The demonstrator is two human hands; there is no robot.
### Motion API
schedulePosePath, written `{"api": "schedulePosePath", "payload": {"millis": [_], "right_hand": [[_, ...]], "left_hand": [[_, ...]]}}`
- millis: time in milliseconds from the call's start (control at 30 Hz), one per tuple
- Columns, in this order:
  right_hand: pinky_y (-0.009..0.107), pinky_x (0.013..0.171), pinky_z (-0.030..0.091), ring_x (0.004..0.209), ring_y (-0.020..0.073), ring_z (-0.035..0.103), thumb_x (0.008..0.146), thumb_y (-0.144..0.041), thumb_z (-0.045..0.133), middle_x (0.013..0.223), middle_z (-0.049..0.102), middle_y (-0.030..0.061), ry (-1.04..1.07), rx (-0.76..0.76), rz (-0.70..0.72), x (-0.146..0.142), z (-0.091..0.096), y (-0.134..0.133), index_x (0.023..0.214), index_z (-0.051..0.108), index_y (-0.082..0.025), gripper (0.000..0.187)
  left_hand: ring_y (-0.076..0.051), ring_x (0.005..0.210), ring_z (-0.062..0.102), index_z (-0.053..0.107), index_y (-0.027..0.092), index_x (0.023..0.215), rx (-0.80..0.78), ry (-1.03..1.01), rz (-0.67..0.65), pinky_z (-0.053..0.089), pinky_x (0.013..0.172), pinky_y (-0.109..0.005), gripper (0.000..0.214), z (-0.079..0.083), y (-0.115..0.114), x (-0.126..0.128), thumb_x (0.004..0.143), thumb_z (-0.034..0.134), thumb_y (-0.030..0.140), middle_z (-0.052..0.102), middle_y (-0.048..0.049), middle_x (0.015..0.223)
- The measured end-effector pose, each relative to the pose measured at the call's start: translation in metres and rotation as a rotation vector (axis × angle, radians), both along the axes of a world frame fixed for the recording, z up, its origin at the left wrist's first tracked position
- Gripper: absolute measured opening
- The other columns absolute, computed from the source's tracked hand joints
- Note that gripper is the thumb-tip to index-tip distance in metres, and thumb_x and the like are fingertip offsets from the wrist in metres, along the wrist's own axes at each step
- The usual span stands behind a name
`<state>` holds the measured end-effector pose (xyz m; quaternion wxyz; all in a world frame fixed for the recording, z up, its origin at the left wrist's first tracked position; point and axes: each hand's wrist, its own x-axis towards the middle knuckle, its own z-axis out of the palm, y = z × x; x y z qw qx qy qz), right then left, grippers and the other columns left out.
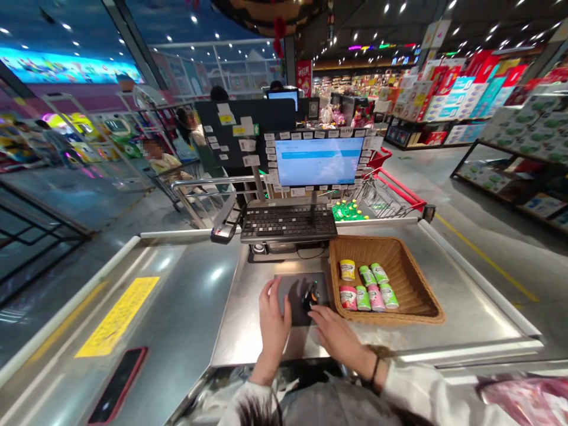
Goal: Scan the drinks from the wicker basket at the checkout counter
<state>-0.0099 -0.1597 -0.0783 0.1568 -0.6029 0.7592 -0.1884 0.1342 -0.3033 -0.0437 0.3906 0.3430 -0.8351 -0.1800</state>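
I stand at a steel checkout counter [213,319]. My left hand [273,322] lies flat with fingers stretched on the left part of a dark grey mouse pad [293,293]. My right hand [335,334] reaches from the right, its fingertips at a black mouse [309,294] that shows a small orange and green light. Whether the fingers grip the mouse I cannot make out. A black keyboard [288,222] sits beyond the pad, under a lit monitor [318,161] framed with white labels.
A wicker basket [421,296] with several small coloured tubs stands right of the pad. A red-cased phone [118,384] lies on the counter at lower left, near a yellow sticker [118,316]. A red shopping trolley [390,195] and people stand beyond the counter.
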Motion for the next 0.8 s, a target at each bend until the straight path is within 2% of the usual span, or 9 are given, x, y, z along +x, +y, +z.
{"api": "schedulePosePath", "payload": {"millis": [67, 167, 267, 367, 500, 567, 667, 733, 800], "right_hand": [[0.043, 0.112, 0.044, 0.137, 0.0296, 0.050, 0.092, -0.014, 0.050, 0.148, 0.053, 0.0176, 0.027, 0.092, -0.125, 0.015, -0.018, -0.027, 0.143, 0.052, -0.016, 0.052], [0.048, 0.104, 0.047, 0.127, 0.0360, 0.056, 0.091, -0.018, 0.055, 0.134, 0.060, 0.0251, 0.061, 0.230, -0.298, 0.022, -0.045, -0.051, 0.136, 0.056, -0.010, 0.046], [0.048, 0.104, 0.047, 0.122, 0.0306, 0.058, 0.095, -0.030, 0.060, 0.130, 0.062, 0.0172, 0.082, 0.308, -0.386, 0.021, -0.059, -0.056, 0.130, 0.059, -0.015, 0.038], [0.047, 0.104, 0.046, 0.120, 0.0263, 0.060, 0.098, -0.036, 0.060, 0.128, 0.064, 0.0117, 0.065, 0.326, -0.408, 0.023, -0.060, -0.054, 0.127, 0.061, -0.017, 0.035], [0.043, 0.103, 0.046, 0.121, 0.0346, 0.062, 0.095, -0.026, 0.055, 0.122, 0.067, 0.0213, -0.016, 0.268, -0.387, 0.030, -0.044, -0.041, 0.123, 0.065, -0.014, 0.032], [0.042, 0.103, 0.046, 0.122, 0.0348, 0.063, 0.095, -0.028, 0.054, 0.123, 0.067, 0.0209, -0.082, 0.211, -0.355, 0.031, -0.033, -0.025, 0.125, 0.063, -0.014, 0.035], [0.037, 0.102, 0.049, 0.121, 0.0284, 0.064, 0.097, -0.036, 0.051, 0.127, 0.069, 0.0156, -0.192, 0.123, -0.309, 0.024, -0.013, 0.016, 0.131, 0.060, -0.018, 0.039], [0.035, 0.103, 0.050, 0.122, 0.0248, 0.065, 0.100, -0.044, 0.045, 0.130, 0.069, 0.0125, -0.300, 0.044, -0.326, 0.016, -0.001, 0.050, 0.133, 0.058, -0.020, 0.043], [0.040, 0.108, 0.048, 0.128, 0.0271, 0.062, 0.097, -0.057, 0.048, 0.135, 0.067, 0.0128, -0.509, -0.098, -0.482, 0.007, 0.010, 0.085, 0.136, 0.058, -0.021, 0.054]], "left_hand": [[-0.030, 0.135, 0.049, 0.035, 0.025, 0.154, 0.015, -0.042, 0.005, 0.045, 0.113, -0.054, 0.053, -0.014, 0.001, 0.010, 0.102, 0.043, 0.023, 0.048, -0.0155, 0.142], [-0.030, 0.134, 0.048, 0.031, 0.024, 0.157, 0.050, -0.098, 0.022, 0.046, 0.111, -0.056, 0.058, -0.042, 0.009, 0.024, 0.101, 0.044, 0.023, 0.046, -0.0158, 0.142], [-0.032, 0.131, 0.050, 0.028, 0.021, 0.159, 0.075, -0.115, 0.061, 0.048, 0.108, -0.056, 0.062, -0.066, 0.015, 0.034, 0.099, 0.045, 0.022, 0.048, -0.0170, 0.139], [-0.033, 0.130, 0.051, 0.030, 0.019, 0.158, 0.083, -0.112, 0.091, 0.050, 0.106, -0.056, 0.062, -0.075, 0.014, 0.039, 0.098, 0.046, 0.022, 0.049, -0.0177, 0.138], [-0.034, 0.134, 0.049, 0.027, 0.018, 0.158, 0.058, -0.084, 0.094, 0.047, 0.109, -0.057, 0.063, -0.069, 0.001, 0.035, 0.098, 0.044, 0.023, 0.048, -0.0182, 0.143], [-0.034, 0.136, 0.048, 0.027, 0.017, 0.158, 0.033, -0.073, 0.074, 0.046, 0.110, -0.058, 0.062, -0.063, -0.007, 0.027, 0.098, 0.044, 0.023, 0.049, -0.0188, 0.145], [-0.032, 0.133, 0.051, 0.031, 0.016, 0.155, 0.004, -0.075, 0.010, 0.046, 0.109, -0.056, 0.058, -0.054, -0.018, 0.005, 0.099, 0.043, 0.025, 0.052, -0.0188, 0.144], [-0.031, 0.131, 0.052, 0.037, 0.016, 0.152, -0.004, -0.092, -0.058, 0.046, 0.109, -0.055, 0.053, -0.044, -0.021, -0.017, 0.100, 0.044, 0.026, 0.056, -0.0169, 0.140], [-0.030, 0.132, 0.052, 0.047, 0.019, 0.145, -0.006, -0.142, -0.162, 0.044, 0.111, -0.053, 0.046, -0.028, -0.019, -0.047, 0.100, 0.045, 0.026, 0.061, -0.0138, 0.135]]}}
